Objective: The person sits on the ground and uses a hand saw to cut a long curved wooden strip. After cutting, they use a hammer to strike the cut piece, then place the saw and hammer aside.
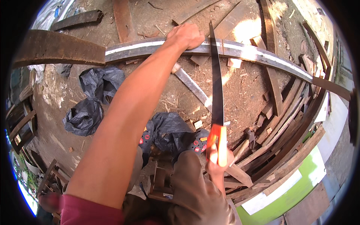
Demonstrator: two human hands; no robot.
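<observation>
The right hand point(215, 161) is low in the middle of the frame. Its fingers are wrapped tight around the orange handle of a hand saw point(216, 93). The dark, thin blade points up the frame and crosses a long grey plank point(262, 54). That plank runs in a curve from the upper left to the right side.

The left hand point(185, 36) is at the top middle. Its fingers are curled over the far edge of the plank, just beside the blade, and press it down.

It looks like the cutting step: the blade sits on the plank where the hand holds it steady. The next push would need the blade kept straight and the holding fingers kept away from the teeth.

I see no box or bucket. Two crumpled black plastic bags point(88, 99) lie on the dirt at the left, and I cannot tell what is in them. More wood strips point(285, 123) are piled at the right, on ground covered in sawdust point(240, 90).
</observation>
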